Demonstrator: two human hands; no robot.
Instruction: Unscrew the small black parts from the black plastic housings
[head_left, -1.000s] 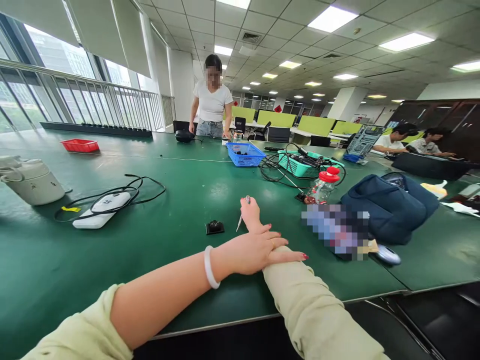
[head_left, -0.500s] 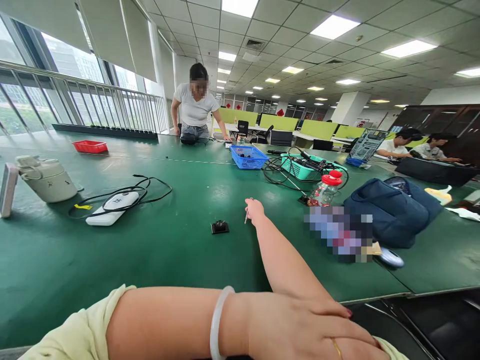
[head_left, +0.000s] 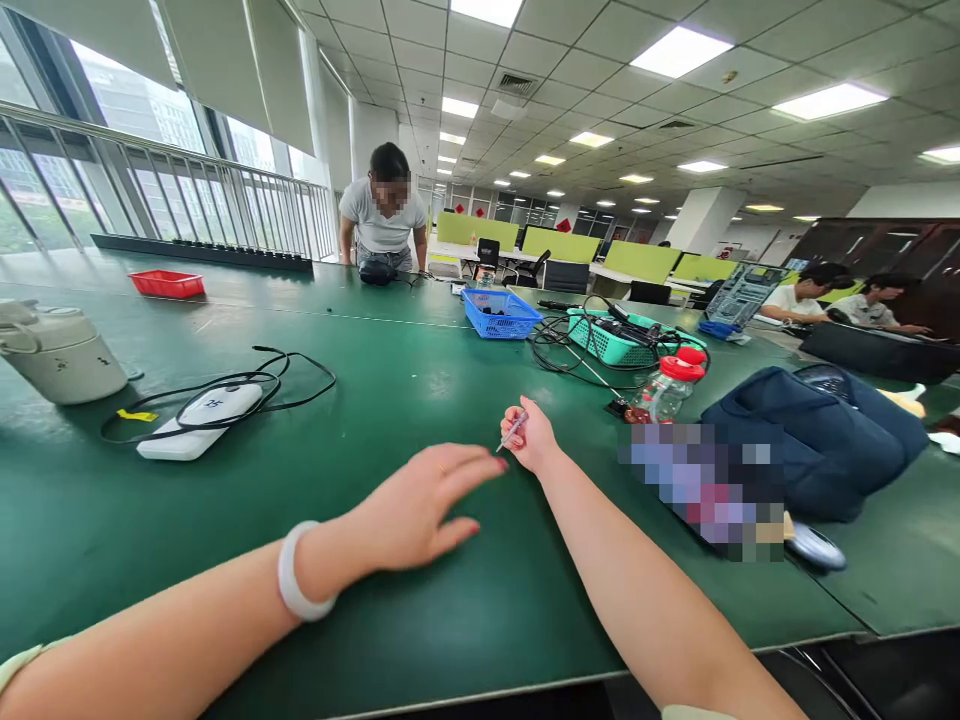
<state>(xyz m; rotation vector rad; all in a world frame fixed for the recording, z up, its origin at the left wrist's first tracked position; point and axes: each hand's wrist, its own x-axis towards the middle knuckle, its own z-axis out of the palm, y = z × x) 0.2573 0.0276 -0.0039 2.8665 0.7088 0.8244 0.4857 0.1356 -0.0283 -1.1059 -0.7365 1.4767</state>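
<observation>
Forearms reach in from the near edge of the green desk [head_left: 465, 600]. Left hand [head_left: 420, 505] — white bangle [head_left: 300, 590] at its wrist — is open, fingers spread, palm down low over the desk's middle. Just beyond it, the right hand [head_left: 531, 440] is closed around a slim silver tool [head_left: 513, 431], held tilted. Toward the left edge lies a white power bank [head_left: 199, 420] ringed by black cable [head_left: 264, 380]; toward the right edge sit a red-capped bottle [head_left: 667, 385] and a dark blue bag [head_left: 817, 430]. A blue basket [head_left: 501, 312] sits near the far edge — a person [head_left: 382, 215] leans there.

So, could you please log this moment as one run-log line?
left hand: open, palm down at green table | right hand: pinching slim tool
</observation>
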